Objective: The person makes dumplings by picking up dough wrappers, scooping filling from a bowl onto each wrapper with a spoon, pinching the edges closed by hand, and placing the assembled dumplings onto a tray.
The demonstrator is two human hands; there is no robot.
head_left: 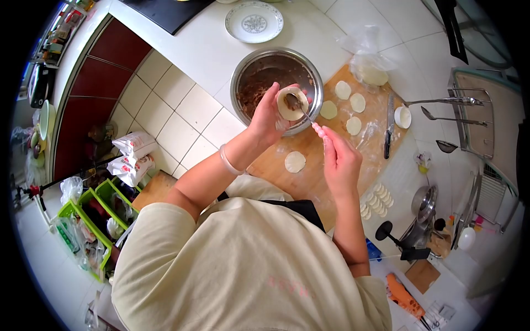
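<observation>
My left hand cups a round dumpling wrapper over the near side of a steel bowl. Brown meat filling lies inside that bowl. With my right hand I grip a spoon by its pink beaded handle; its metal head rests on the wrapper with some filling there. Several flat wrappers are spread on the floured wooden board, and a single wrapper lies nearer to me. Folded dumplings sit in rows to the right of my right forearm.
A knife lies at the board's right side beside a small white bowl. Dough in a plastic bag is at the far right corner. A patterned plate stands beyond the steel bowl. Ladles are at the right.
</observation>
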